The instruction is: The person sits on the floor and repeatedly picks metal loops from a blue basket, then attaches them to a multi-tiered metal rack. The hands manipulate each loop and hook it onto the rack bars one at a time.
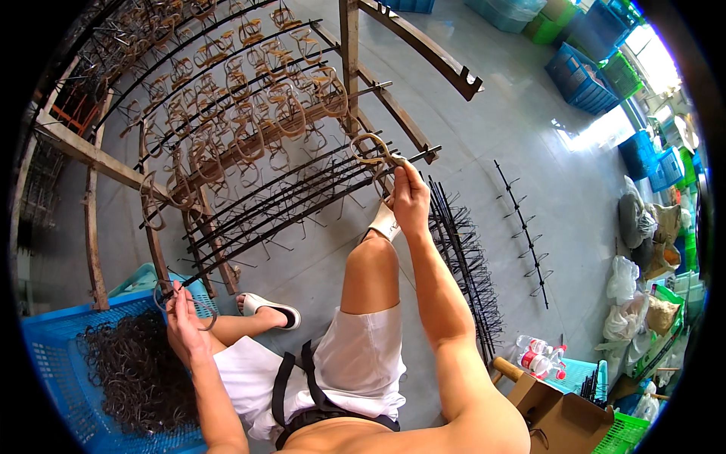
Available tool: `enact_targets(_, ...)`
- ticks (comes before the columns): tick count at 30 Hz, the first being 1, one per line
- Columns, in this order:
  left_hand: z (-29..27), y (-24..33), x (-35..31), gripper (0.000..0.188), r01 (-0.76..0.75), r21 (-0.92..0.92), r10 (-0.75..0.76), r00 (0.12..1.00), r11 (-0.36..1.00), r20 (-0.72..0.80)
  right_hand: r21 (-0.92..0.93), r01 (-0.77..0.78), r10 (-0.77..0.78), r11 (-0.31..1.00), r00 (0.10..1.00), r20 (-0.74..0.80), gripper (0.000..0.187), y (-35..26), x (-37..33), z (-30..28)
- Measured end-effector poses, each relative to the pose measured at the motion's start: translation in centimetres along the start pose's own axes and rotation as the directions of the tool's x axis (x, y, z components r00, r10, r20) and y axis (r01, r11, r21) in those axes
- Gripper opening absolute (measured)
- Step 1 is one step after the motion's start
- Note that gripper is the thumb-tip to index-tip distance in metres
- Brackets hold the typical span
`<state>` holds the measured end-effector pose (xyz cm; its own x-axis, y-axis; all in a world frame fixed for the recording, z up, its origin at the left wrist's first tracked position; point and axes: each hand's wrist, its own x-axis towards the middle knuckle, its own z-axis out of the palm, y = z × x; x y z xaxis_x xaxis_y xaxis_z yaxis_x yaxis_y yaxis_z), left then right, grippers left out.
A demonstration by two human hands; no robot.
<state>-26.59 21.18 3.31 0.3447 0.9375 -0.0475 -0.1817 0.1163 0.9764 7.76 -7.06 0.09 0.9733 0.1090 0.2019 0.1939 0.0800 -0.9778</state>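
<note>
My left hand (186, 327) is closed at the near left end of a long black rod (291, 227), with a dark grey curved band (209, 309) looped at its fingers. To the far right, my right hand (409, 198) pinches an amber, glasses-like looped frame (366, 160) close to the rod's other end. Whether its fingertips also touch the rod, I cannot tell. The rod, with thin wire prongs, lies across a brown metal rack (349, 64). Many similar brown looped frames (249, 125) hang on rods further back on the rack.
A blue basket (57, 359) of dark curved pieces stands at my left. Bundled pronged rods (465, 261) lie right of my leg, and a single pronged rod (522, 223) lies further right. A cardboard box (563, 416), bottles (538, 358) and blue crates (578, 79) line the right side.
</note>
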Motion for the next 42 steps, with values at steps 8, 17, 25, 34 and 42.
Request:
enact_targets(8, -0.2, -0.2, 0.0, 0.019, 0.025, 0.008, -0.025, 1.000, 1.000, 0.010, -0.108, 0.076, -0.076, 0.991, 0.997, 0.002, 0.024, 0.7, -1.2, 1.5)
enact_targets(17, -0.4, -0.4, 0.1, 0.019, 0.010, -0.002, -0.010, 1.000, 1.000, 0.016, -0.142, 0.121, -0.118, 0.983, 0.993, 0.029, 0.022, 0.3, -1.0, 1.0)
enact_targets(25, -0.4, -0.5, 0.2, 0.014, -0.007, -0.006, 0.007, 1.000, 1.000, 0.004, -0.212, 0.106, -0.100, 0.971, 0.994, 0.036, 0.020, -0.6, -0.8, 0.5)
enact_targets(34, -0.3, -0.6, 0.3, 0.016, -0.014, -0.038, 0.014, 1.000, 0.999, -0.005, -0.138, 0.111, -0.112, 0.984, 0.994, 0.001, 0.023, 0.6, -0.2, 0.0)
enact_targets(42, -1.1, -1.8, 0.8, 0.016, -0.021, -0.082, 0.023, 0.999, 0.996, 0.025, -0.045, 0.051, -0.049, 0.998, 0.997, 0.051, 0.025, 1.1, -1.1, 1.2)
